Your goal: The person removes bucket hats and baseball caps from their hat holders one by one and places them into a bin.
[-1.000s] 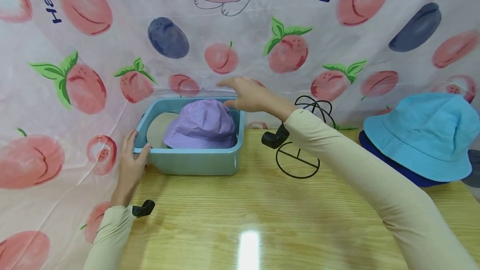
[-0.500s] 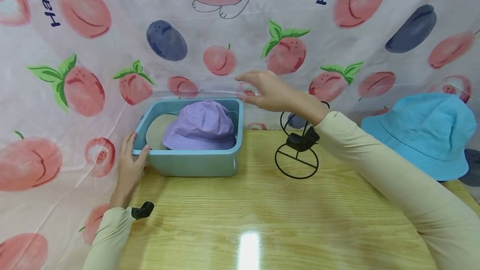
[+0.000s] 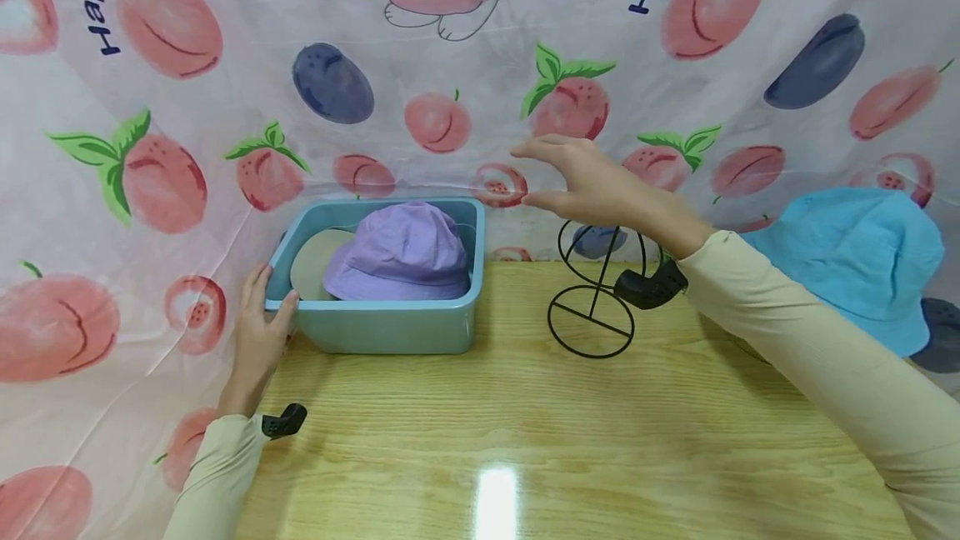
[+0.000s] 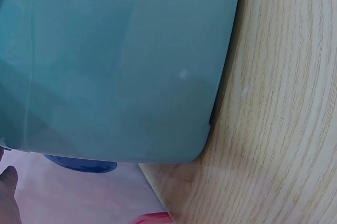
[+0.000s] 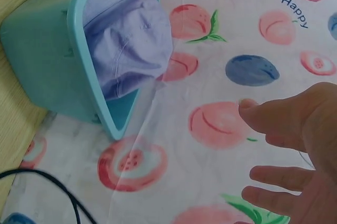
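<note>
A blue-green plastic bin stands at the back left of the table. In it lie a purple bucket hat and a beige hat, partly covered by the purple one. My left hand rests against the bin's front left corner, thumb at the front, fingers along the left side. In the left wrist view the bin's wall fills most of the picture. My right hand is raised right of the bin, fingers loosely extended and holding nothing. It is above and in front of a black wire stand.
A light blue bucket hat sits at the far right, partly behind my right sleeve. A fruit-printed cloth hangs behind and to the left of the wooden table.
My right hand has moved right, away from above the purple hat and bin, towards the wire stand. My left hand stays at the bin's corner. The navy hat under the light blue one is now hidden.
</note>
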A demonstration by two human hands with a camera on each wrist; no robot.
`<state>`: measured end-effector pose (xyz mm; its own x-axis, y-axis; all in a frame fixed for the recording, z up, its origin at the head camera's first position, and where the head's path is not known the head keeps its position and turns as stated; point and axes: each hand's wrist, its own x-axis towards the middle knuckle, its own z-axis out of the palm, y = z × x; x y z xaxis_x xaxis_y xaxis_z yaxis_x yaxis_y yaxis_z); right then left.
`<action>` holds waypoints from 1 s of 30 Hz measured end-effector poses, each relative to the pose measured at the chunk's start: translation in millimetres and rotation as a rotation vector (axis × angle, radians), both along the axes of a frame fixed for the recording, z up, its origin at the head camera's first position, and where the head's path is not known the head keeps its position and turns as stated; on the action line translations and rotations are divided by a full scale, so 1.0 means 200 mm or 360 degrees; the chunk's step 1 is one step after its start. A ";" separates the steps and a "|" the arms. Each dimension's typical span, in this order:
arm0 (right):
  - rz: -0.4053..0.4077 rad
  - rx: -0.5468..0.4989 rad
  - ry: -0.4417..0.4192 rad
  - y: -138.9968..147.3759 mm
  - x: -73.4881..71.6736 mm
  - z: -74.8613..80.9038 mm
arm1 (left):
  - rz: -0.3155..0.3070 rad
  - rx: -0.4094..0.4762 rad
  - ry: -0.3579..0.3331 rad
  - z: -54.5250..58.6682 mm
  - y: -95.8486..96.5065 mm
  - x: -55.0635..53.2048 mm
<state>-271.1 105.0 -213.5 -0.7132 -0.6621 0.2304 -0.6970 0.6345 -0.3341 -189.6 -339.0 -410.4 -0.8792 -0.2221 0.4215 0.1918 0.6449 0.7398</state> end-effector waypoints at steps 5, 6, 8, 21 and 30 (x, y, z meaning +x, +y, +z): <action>-0.0044 -0.0011 -0.0024 0.07 0.01 -0.01 | 0.0023 -0.0012 -0.0010 0.00 0.00 0.00; -0.0043 -0.0016 -0.0016 0.09 0.01 -0.01 | 0.0027 -0.0012 -0.0018 0.00 0.00 0.00; -0.0052 -0.0019 0.0001 0.11 0.01 -0.01 | 0.0030 -0.0013 -0.0032 0.00 0.00 0.00; -0.0175 -0.0029 0.0074 0.32 0.08 0.00 | 0.0022 0.0008 -0.0059 0.00 0.00 0.03; -0.0237 -0.0006 0.0038 0.46 0.10 -0.02 | 0.0011 0.0014 -0.0068 0.00 0.01 0.02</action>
